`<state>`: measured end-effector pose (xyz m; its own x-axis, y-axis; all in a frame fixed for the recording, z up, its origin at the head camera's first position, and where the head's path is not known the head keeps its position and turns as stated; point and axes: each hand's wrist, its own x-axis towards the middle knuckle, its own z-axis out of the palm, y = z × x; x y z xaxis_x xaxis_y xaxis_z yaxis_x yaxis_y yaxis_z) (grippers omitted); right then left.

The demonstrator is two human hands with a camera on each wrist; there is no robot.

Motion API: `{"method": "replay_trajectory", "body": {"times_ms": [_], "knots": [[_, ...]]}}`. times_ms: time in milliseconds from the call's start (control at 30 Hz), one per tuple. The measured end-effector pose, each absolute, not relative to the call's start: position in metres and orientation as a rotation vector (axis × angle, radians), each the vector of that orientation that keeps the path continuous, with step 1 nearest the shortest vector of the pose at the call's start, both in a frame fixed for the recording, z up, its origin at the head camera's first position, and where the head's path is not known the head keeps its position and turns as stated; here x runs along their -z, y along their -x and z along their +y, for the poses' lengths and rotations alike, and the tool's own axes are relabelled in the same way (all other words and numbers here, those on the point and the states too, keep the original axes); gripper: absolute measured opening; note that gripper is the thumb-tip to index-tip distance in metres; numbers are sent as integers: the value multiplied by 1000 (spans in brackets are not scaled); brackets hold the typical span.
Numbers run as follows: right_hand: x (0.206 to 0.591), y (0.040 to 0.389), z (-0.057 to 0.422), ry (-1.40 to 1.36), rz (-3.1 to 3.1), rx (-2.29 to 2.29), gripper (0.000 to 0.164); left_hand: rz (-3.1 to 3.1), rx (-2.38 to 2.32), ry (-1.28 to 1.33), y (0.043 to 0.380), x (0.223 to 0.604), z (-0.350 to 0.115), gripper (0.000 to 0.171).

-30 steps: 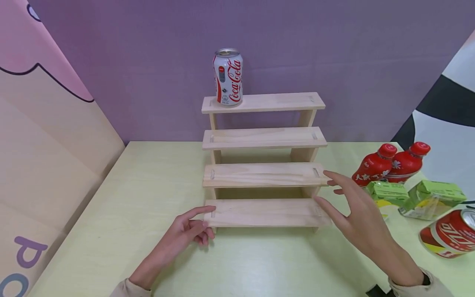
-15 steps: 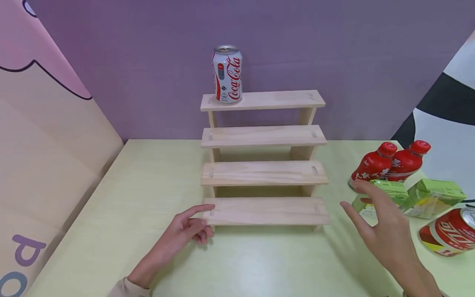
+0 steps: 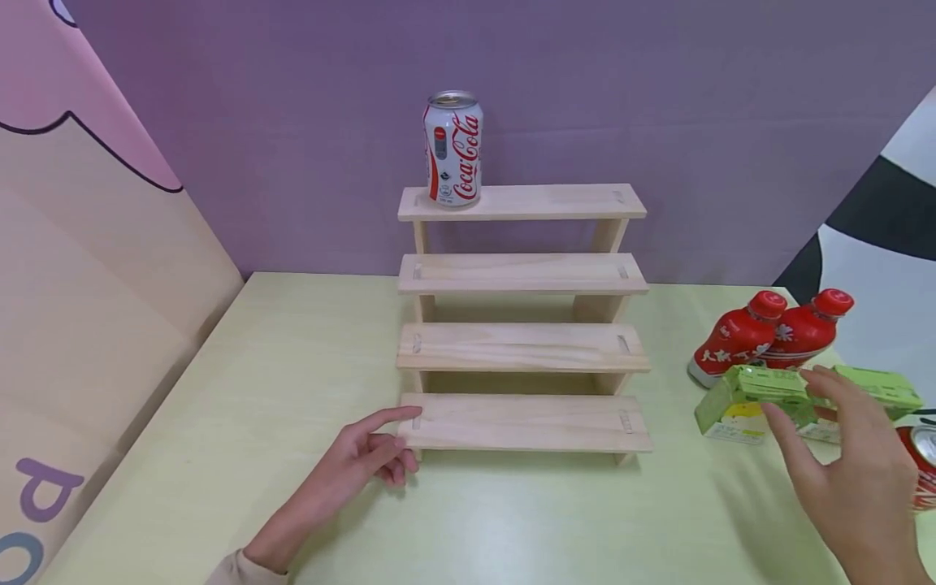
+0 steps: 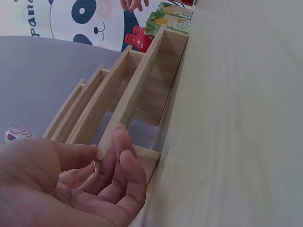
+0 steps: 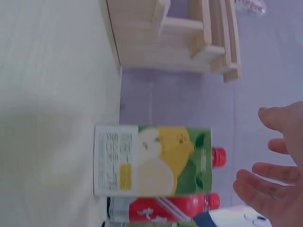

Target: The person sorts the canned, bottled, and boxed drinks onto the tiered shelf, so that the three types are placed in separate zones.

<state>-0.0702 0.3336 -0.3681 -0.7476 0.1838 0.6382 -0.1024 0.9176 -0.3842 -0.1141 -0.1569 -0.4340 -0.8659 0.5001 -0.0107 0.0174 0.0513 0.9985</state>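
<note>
Shelf (image 3: pixel 522 348): could slide if tugged.
Left hand (image 3: pixel 366 453): pinches its front-left corner.
Right hand (image 3: pixel 863 467): spread, empty; could bump juice box (image 3: pixel 742 398) over.

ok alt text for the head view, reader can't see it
A person's left hand holds the lowest step of a wooden rack; the right hand hovers by two green cartons. A can stands atop the rack; two red bottles stand behind the cartons.

I see a plain beige sleeve (image 3: pixel 244 571) ending short of the left hand (image 3: pixel 371 449), fingers bare, and the right hand (image 3: pixel 851 467), bare too!
</note>
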Motion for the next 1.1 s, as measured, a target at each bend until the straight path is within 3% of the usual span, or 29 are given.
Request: {"method": "replay_trajectory", "body": {"times_ms": [167, 433, 800, 1100], "knots": [[367, 66, 347, 309, -2387, -544, 58, 1983, -1867, -528, 113, 436, -155, 43], [372, 61, 370, 320, -2206, -541, 49, 1989, -1847, -511, 113, 433, -154, 44], [381, 70, 384, 798, -2317, -567, 48, 1991, -1858, -522, 111, 432, -159, 45], [396, 72, 399, 857, -2274, -593, 46, 2018, -1843, -565, 110, 430, -156, 46]]}}
